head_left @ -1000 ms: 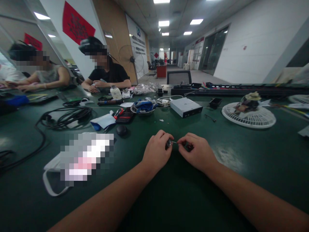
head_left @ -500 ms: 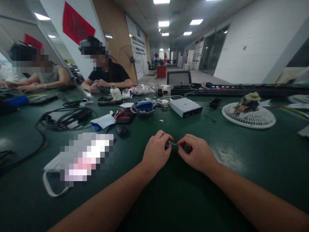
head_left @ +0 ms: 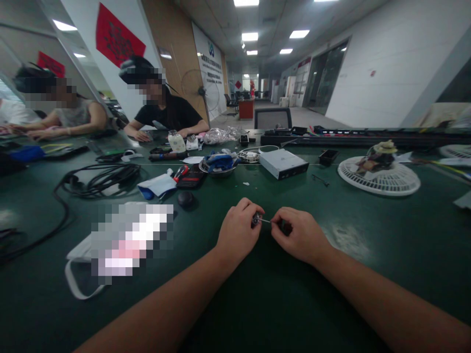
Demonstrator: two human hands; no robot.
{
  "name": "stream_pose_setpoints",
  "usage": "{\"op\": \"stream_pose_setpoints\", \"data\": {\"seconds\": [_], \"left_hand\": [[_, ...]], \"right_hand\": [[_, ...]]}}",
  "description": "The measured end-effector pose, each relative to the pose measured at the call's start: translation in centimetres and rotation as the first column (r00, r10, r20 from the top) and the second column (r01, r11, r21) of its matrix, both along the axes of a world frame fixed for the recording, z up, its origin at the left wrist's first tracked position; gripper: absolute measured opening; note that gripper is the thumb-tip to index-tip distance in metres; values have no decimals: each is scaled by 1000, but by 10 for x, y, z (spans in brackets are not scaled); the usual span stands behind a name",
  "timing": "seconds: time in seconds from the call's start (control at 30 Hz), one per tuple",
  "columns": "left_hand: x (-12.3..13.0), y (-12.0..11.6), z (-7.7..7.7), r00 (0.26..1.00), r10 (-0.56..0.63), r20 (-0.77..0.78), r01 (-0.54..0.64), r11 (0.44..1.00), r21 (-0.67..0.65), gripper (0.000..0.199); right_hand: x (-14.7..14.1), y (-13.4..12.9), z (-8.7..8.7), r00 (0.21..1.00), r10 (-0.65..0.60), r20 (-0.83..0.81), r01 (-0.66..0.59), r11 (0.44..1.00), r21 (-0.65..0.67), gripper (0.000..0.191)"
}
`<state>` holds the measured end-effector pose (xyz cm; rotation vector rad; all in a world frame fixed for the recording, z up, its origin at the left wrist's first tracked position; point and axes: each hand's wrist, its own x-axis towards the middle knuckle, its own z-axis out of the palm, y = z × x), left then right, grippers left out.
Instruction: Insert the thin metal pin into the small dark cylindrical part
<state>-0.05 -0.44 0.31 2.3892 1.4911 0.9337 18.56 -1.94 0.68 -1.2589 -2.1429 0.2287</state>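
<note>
Between hands, thin silvery shaft

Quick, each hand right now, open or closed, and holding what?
Left hand: closed, holding a small shiny part, mostly hidden.
Right hand: closed, pinching a thin metal shaft.

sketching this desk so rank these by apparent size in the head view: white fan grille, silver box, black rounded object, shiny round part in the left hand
1. White fan grille
2. Silver box
3. Black rounded object
4. Shiny round part in the left hand, judged by its visible portion; the hand covers some
</note>
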Motion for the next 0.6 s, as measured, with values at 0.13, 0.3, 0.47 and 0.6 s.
{"op": "stream_pose_setpoints", "data": {"seconds": [0.13,0.3,0.47,0.6], "left_hand": [[0,1,0,1000,-5,-15,5,1000,-10,24],[0,2,-1,999,-27,-37,27,1000,-16,24],[0,3,-3,996,-50,-71,50,999,-4,26],[1,3,-3,996,-45,-77,46,999,9,26]], "right_hand": [[2,-2,1,1000,28,-4,-28,999,26,7],[1,-1,-1,999,26,-19,-24,998,64,9],[2,2,-4,999,-42,-27,44,997,68,12],[1,2,-4,994,-108,3,107,990,93,16]]}}
